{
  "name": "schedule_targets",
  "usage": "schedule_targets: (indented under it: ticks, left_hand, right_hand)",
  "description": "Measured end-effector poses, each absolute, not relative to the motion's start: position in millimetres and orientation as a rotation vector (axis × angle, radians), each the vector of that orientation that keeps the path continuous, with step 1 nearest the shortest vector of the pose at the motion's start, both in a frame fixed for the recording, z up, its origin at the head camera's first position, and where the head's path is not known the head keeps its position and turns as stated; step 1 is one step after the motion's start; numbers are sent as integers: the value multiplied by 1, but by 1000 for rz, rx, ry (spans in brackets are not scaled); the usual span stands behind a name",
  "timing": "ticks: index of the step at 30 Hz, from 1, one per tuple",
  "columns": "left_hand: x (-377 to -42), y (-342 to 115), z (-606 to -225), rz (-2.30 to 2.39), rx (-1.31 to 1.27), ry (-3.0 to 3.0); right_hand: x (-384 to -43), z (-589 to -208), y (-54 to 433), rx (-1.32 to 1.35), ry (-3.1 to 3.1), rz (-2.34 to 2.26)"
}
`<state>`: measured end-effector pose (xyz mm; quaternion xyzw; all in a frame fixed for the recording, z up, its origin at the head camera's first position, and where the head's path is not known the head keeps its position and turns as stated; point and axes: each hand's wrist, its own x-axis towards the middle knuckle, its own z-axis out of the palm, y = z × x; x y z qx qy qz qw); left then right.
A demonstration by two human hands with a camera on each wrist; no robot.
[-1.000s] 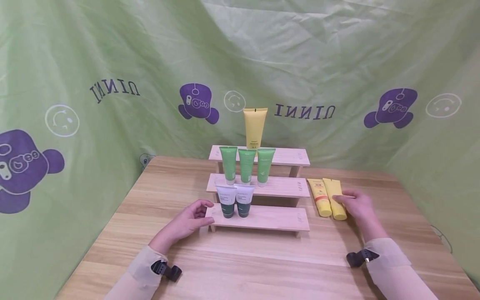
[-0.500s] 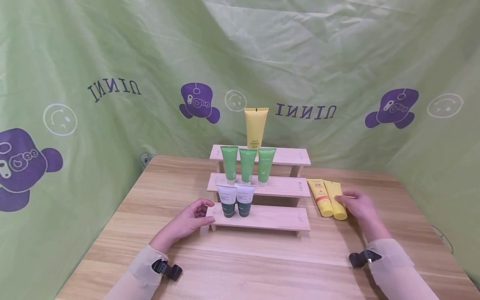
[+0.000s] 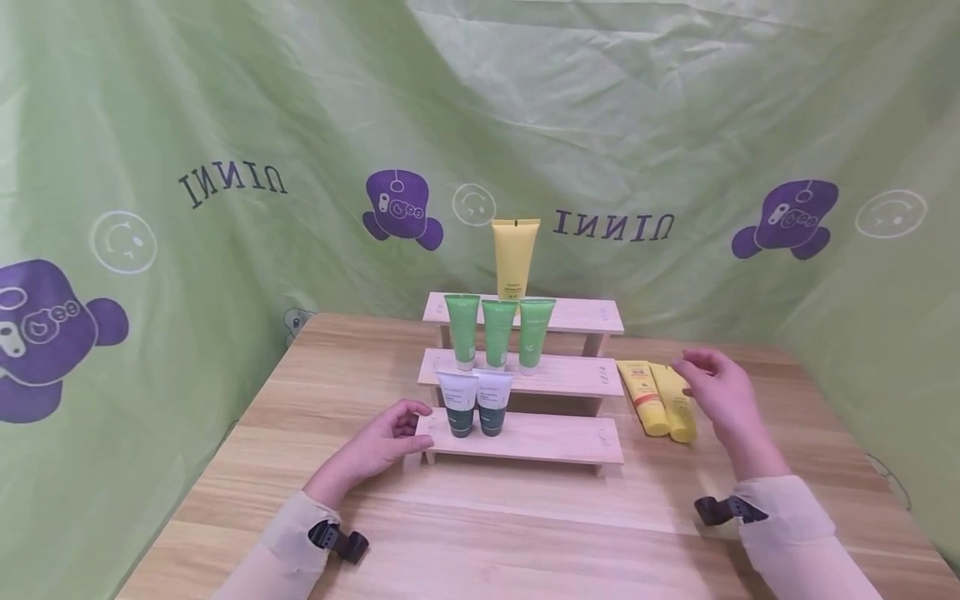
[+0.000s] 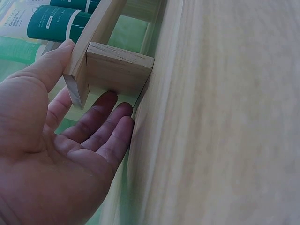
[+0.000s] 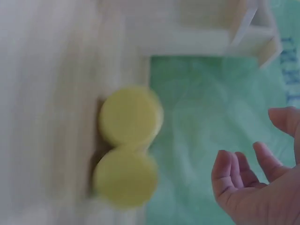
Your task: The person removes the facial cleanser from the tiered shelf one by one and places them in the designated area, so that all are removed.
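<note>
My left hand (image 3: 378, 442) grips the left end of the lowest step of a wooden stepped display stand (image 3: 558, 435). In the left wrist view its thumb lies on the board's edge (image 4: 99, 40), the other fingers curl by the leg. Two white-and-dark-green tubes (image 3: 491, 404) stand on that step, several green tubes (image 3: 462, 329) on the middle one, and a tall yellow tube (image 3: 513, 258) on top. My right hand (image 3: 723, 398), fingers loosely bent and holding nothing, is raised beside two yellow tubes (image 3: 643, 398) lying flat. Their round yellow caps (image 5: 131, 116) show blurred in the right wrist view.
The stand rests on a wood-grain table (image 3: 480, 533). Behind and at both sides hangs a green curtain (image 3: 637, 100) with purple figures and lettering. Each wrist wears a black strapped camera (image 3: 337, 540).
My right hand has let go of the right-hand lying yellow tube and risen slightly away from it. The left hand stays at the stand's end.
</note>
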<state>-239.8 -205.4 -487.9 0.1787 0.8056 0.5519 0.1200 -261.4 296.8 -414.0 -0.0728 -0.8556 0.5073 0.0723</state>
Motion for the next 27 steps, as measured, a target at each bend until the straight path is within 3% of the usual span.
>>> schedule_targets:
  ticks: [12, 18, 27]
  left_hand:
    - [-238, -206, -489, 1608, 525, 2371]
    - [-239, -204, -492, 1603, 546, 2377]
    - [-238, -204, -489, 1624, 543, 2355]
  right_hand:
    - [-262, -377, 231, 17, -2247, 1726]
    - [-278, -369, 203, 215, -2171, 1794]
    - [-308, -351, 164, 298, -2168, 1870]
